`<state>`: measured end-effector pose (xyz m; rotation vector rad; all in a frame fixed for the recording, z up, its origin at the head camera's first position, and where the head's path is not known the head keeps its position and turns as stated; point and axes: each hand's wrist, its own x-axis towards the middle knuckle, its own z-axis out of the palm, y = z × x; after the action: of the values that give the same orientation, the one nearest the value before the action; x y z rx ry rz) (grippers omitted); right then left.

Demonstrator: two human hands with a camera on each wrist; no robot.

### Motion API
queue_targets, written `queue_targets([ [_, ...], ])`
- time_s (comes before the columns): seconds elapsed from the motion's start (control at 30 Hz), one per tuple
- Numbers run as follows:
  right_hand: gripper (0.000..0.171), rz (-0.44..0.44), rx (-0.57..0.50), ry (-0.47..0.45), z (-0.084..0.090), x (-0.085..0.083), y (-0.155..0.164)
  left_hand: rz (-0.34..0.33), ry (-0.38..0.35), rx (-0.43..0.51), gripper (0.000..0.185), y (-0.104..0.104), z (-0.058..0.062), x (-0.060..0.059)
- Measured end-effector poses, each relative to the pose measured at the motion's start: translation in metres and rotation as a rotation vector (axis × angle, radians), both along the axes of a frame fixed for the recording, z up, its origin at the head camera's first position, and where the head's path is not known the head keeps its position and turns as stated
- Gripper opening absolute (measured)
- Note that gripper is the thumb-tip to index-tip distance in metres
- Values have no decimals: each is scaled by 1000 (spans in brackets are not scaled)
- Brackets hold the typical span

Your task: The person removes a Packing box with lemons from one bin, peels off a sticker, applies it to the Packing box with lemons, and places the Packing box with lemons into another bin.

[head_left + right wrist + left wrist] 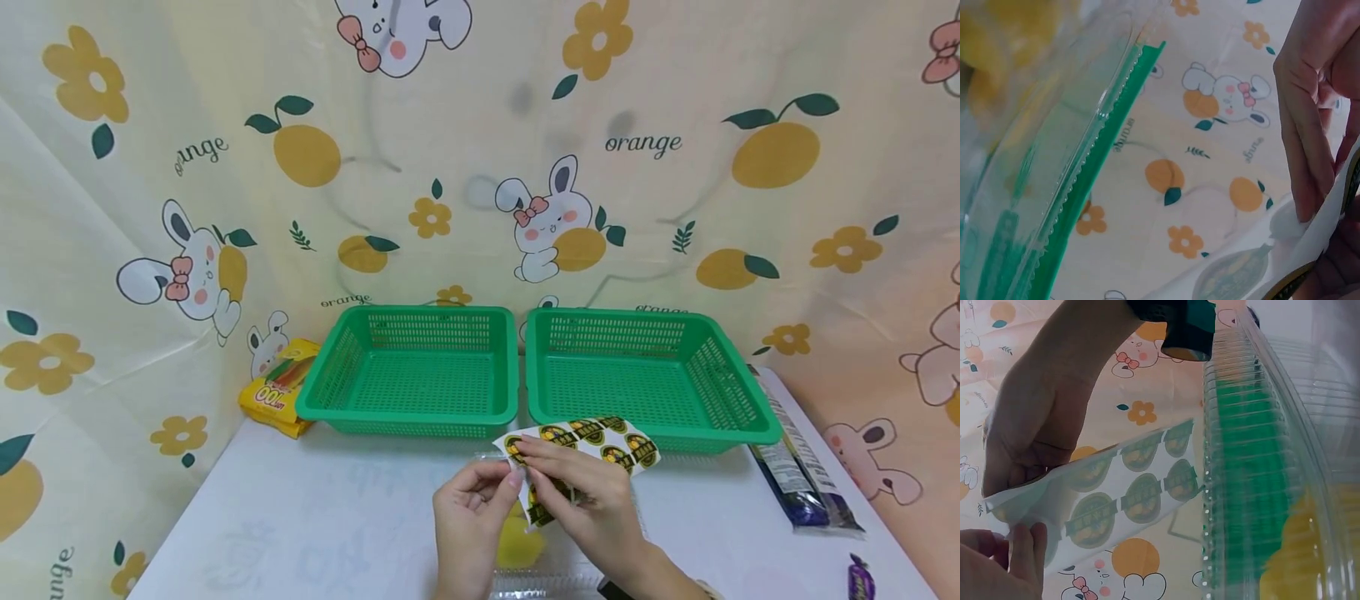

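Observation:
A white sheet of round black-and-gold stickers (641, 448) is between both hands in the head view. The left hand (474, 518) pinches its left edge between thumb and index finger. Across the sheet lies the right hand (588, 492), holding it between thumb and fingers. The left wrist view shows the pale back of the sheet (1141, 494), with sticker outlines showing through. Below the hands stands a clear plastic box (543, 583) with something yellow (521, 543) inside, largely hidden by the hands and sheet.
Two green baskets, a left one (408, 417) and a right one (652, 433), stand side by side behind the hands. A yellow snack bag (281, 396) leans by the left basket. Dark long packets (806, 475) and a purple-wrapped sweet (860, 577) lie to the right.

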<state>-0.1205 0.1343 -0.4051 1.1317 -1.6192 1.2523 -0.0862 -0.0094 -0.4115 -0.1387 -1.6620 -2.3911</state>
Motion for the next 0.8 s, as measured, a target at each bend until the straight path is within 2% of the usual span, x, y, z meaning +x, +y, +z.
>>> queue_targets([
  [0.07,13,8,-34,-88,1,3,1,-3,15,-20,16,-1,-1,0],
  [0.13,21,22,-84,-231,3,6,3,-10,29,-28,17,-1,-1,0],
  [0.2,23,-5,-146,-394,7,11,5,-22,42,-23,19,-2,-1,1],
  [0.3,15,-58,-247,-629,14,15,7,-38,61,-16,19,-2,-1,1],
  [0.4,5,-118,-308,-790,19,16,9,-51,72,-8,19,-2,-1,0],
  [0.5,6,-95,-353,-885,21,15,9,-57,72,-7,19,-3,-1,1],
  [0.6,10,-1,-428,-936,21,14,10,-56,70,0,18,-3,-1,1],
  [0.73,23,145,-544,-958,19,11,12,-45,90,1,16,-4,-2,0],
  [0.8,27,179,-586,-956,19,11,13,-39,111,-7,16,-6,-3,-1],
])
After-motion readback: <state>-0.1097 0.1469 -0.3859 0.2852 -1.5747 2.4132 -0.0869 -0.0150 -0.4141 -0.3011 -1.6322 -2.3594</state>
